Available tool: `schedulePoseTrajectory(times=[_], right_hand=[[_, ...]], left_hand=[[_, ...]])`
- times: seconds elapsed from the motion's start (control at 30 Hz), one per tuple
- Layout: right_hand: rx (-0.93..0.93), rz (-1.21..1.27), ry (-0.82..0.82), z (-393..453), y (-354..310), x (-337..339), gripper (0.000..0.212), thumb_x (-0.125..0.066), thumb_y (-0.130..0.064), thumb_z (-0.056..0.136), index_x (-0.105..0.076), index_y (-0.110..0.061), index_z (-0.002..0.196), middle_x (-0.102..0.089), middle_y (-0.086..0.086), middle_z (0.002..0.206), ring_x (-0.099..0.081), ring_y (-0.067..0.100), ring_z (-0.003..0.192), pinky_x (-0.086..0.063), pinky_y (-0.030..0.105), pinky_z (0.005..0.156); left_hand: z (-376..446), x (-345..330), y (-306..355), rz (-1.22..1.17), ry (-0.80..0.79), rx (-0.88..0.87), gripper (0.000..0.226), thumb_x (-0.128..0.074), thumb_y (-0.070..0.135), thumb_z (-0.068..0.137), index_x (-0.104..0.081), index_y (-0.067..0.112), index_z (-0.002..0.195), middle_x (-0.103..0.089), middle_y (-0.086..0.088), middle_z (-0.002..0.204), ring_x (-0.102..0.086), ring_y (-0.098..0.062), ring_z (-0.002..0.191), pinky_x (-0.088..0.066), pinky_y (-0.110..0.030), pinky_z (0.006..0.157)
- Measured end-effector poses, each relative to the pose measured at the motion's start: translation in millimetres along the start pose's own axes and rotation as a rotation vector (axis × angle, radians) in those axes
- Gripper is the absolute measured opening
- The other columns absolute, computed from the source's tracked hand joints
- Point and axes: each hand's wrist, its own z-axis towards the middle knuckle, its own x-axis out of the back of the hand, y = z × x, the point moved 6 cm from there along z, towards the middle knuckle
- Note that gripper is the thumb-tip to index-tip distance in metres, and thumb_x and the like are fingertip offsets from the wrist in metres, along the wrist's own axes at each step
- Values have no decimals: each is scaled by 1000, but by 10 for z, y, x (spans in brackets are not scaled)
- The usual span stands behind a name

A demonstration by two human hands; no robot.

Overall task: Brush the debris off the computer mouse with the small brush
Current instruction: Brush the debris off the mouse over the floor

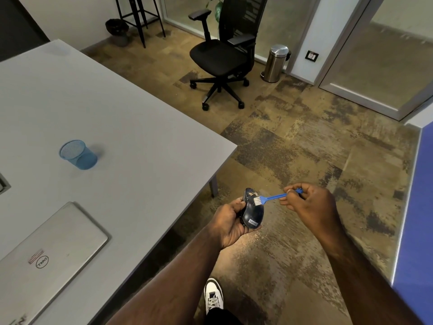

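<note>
A dark blue computer mouse (pixel 253 211) with a white label near its tail is held over the floor, just off the table's corner. My left hand (pixel 230 222) grips it from the left and below. Pale specks of debris lie on its front end. My right hand (pixel 309 202) pinches the end of a small blue brush (pixel 271 197) between thumb and fingers. The brush's white bristles touch the top of the mouse near its middle.
A grey table (pixel 112 127) stands at the left, bearing a blue mesh cup (pixel 78 154) and a closed silver laptop (pixel 46 259). A black office chair (pixel 222 55) and a steel bin (pixel 275 63) are farther back. A blue partition (pixel 417 207) runs along the right.
</note>
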Motion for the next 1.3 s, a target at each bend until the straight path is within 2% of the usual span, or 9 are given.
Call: schedulePoseTrajectory(times=[0.27,0.43,0.57,0.67,0.8,0.9,1.03,1.17,1.3], right_hand=[[8,-21,28,3,-40,23,13,-65,-21,86,-70,-32,80,-76,-9,65,-77,15,64,-63,48,61],[35,-149,80,12,-73,43,10,-64,-26,85,-73,-25,84,-73,-7,61,-72,11,54,-55,28,44],[24,-25,-15,28,-81,-47,9,-64,-20,86,-73,-25,84,-75,-16,66,-77,12,64,-64,39,60],[50,-65,-64,11,-117,-144,14,-66,-16,87,-70,-29,83,-74,-7,63,-77,16,64,-64,45,60],[50,-139,46,104,-129,-51,10,-65,-22,89,-74,-21,87,-71,-11,61,-76,14,63,-63,38,56],[29,-49,-52,112,-129,-125,14,-66,-21,86,-68,-31,76,-75,-9,62,-76,14,63,-64,45,61],[42,-156,-14,126,-111,-143,12,-66,-18,89,-74,-13,96,-72,-10,67,-75,8,62,-64,37,59],[40,-123,40,163,-116,-69,14,-63,-19,89,-75,-14,96,-75,-3,71,-76,17,66,-64,44,61],[39,-192,34,168,-89,-59,13,-66,-17,87,-76,-13,94,-72,-7,67,-69,9,55,-57,23,47]], left_hand=[[-11,-7,-22,-14,-8,-1,33,-32,15,101,-61,9,115,-61,-17,109,-62,-26,87,-53,-43,80],[-27,-9,-13,0,4,-4,31,-33,15,101,-61,11,114,-62,-16,108,-62,-26,90,-54,-42,80],[-29,-11,-21,46,16,-13,32,-32,16,102,-62,12,112,-62,-16,108,-62,-27,88,-53,-43,79],[-43,-29,-34,61,12,-9,33,-31,16,102,-63,13,110,-62,-15,106,-61,-27,87,-51,-43,80],[-65,-41,-61,54,-12,-1,32,-32,14,101,-60,13,115,-60,-15,107,-60,-26,87,-50,-43,81],[-66,-43,-54,75,-7,-8,33,-31,14,101,-61,13,113,-59,-16,106,-59,-26,86,-50,-43,81],[-76,-57,-71,69,-20,3,32,-31,13,101,-60,13,115,-56,-18,113,-58,-26,88,-47,-44,84],[-73,-56,-79,66,-34,7,33,-30,13,101,-59,13,118,-59,-14,110,-59,-26,89,-47,-44,84],[-70,-64,-53,68,-32,3,32,-31,13,101,-60,13,115,-60,-14,109,-59,-26,91,-48,-45,85]])
